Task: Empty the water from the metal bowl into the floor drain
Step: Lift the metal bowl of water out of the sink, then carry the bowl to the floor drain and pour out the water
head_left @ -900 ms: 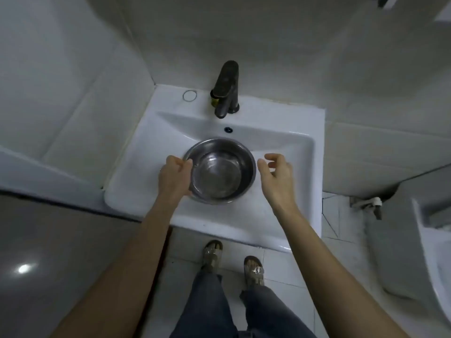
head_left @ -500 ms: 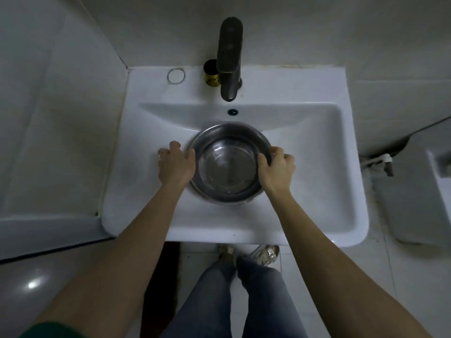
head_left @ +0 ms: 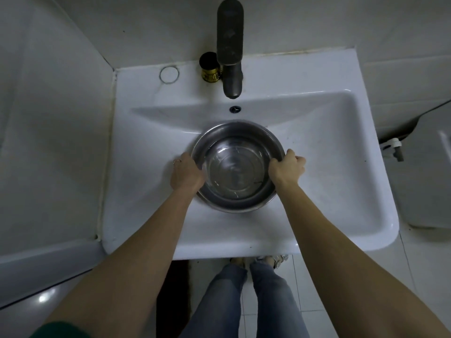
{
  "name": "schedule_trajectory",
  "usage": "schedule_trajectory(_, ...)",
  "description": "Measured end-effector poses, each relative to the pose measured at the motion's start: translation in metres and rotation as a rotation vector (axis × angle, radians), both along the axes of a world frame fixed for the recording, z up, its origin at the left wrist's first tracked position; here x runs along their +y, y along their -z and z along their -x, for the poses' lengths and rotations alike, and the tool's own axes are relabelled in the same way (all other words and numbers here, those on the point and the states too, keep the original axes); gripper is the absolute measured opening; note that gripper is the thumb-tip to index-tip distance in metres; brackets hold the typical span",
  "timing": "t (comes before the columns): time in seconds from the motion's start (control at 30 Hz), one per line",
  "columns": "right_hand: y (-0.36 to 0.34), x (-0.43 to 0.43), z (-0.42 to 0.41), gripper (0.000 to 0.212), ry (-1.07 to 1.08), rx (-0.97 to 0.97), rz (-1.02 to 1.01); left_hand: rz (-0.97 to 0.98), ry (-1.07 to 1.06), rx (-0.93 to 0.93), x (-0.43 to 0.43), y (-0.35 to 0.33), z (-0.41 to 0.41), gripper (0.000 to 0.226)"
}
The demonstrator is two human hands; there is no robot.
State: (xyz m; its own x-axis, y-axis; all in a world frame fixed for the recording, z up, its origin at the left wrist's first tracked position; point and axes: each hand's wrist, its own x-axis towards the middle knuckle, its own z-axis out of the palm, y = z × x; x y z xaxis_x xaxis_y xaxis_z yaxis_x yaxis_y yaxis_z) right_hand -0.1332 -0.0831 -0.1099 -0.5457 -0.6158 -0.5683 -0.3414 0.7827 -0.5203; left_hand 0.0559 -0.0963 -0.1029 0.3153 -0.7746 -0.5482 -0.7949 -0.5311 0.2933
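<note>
water sits shallow in the round stainless steel bowl [head_left: 238, 167], which rests in the middle of the white rectangular ceramic basin [head_left: 341, 191], below the dark metal tap [head_left: 230, 47] at 12 o'clock. the left hand [head_left: 186, 174] clasps the rim at 9 o'clock and the right hand [head_left: 286, 168] clasps it at 3 o'clock; each grip is closed on the rim, fingers curled over the lip, so the bowl is held from 2 opposite sides.

by my judgement the bowl itself is light and stiff, but the water adds weight and will slosh with any tilt. thin polished steel, likely wet, may be slippery, so the rolled rim is the sound place to hold, and 2 hands level at 9 and 3 suit it well. it should be lifted flat and carried slowly.

the tap spout overhangs the far edge of the bowl at 12 o'clock, so a straight lift could knock the rim; drawing it toward 6 o'clock first looks safer. a small dark and gold capped bottle [head_left: 210, 67] stands just beside the tap at 11 o'clock, apart from the bowl. a white valve fitting [head_left: 393, 147] projects from the wall at 3 o'clock. the person's jeans-clad legs [head_left: 244, 301] stand on the pale tiled floor [head_left: 317, 289] at 6 o'clock. no floor drain is in view, so its place cannot be told.
</note>
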Motion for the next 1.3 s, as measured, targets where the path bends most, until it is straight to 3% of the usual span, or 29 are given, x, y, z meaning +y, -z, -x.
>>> schedule_trajectory(0.2, 0.000, -0.003, 0.009, 0.038, 0.249, -0.107, -0.039, 0.080, 0.050, -0.062, 0.002, -0.008, 0.004, 0.040)
schedule_trajectory(0.6, -0.083, 0.033, 0.084, 0.036, 0.469, -0.123, 0.283, 0.357, 0.136, 0.028, 0.031, -0.095, 0.066, 0.032)
schedule_trajectory(0.7, -0.107, 0.047, 0.120, 0.040, 0.509, -0.142, 0.369, 0.438, 0.176, 0.042, 0.044, -0.127, 0.105, 0.033)
schedule_trajectory(0.87, -0.136, 0.081, 0.195, 0.030, 0.550, -0.148, 0.417, 0.514, 0.212, 0.090, 0.069, -0.152, 0.179, 0.031)
schedule_trajectory(0.93, -0.144, 0.099, 0.234, 0.029, 0.543, -0.149, 0.426, 0.508, 0.212, 0.088, 0.086, -0.155, 0.220, 0.029)
schedule_trajectory(1.07, -0.154, 0.133, 0.307, 0.049, 0.539, -0.110, 0.447, 0.475, 0.210, 0.102, 0.117, -0.150, 0.296, 0.028)
schedule_trajectory(1.3, -0.151, 0.175, 0.419, 0.046, 0.557, -0.049, 0.473, 0.375, 0.239, 0.148, 0.157, -0.133, 0.414, 0.028)
